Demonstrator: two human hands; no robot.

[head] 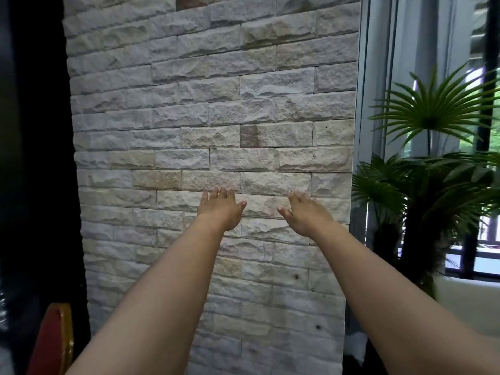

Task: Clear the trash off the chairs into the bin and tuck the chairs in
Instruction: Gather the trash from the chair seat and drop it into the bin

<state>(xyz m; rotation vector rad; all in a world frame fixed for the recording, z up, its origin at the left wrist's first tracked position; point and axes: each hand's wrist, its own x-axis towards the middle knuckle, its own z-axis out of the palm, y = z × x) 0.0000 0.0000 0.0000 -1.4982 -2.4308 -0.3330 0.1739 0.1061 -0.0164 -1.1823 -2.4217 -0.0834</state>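
Stone-brick wall (pixel 211 117) faces both empty, flat-fingered hands, left hand (pixel 220 209) and right hand (pixel 304 215); red chair (pixel 52 339) sits lower-left; turning there should start the clearing.

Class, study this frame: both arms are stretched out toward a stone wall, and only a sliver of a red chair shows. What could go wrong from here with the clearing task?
1. Both the left hand and right hand are open and empty, facing the stone wall; no trash or bin is in view, so time may be lost.
2. The red chair sits at the frame's lower left edge, easy to bump unseen.
3. The palm plant stands close to the right arm and could be brushed.
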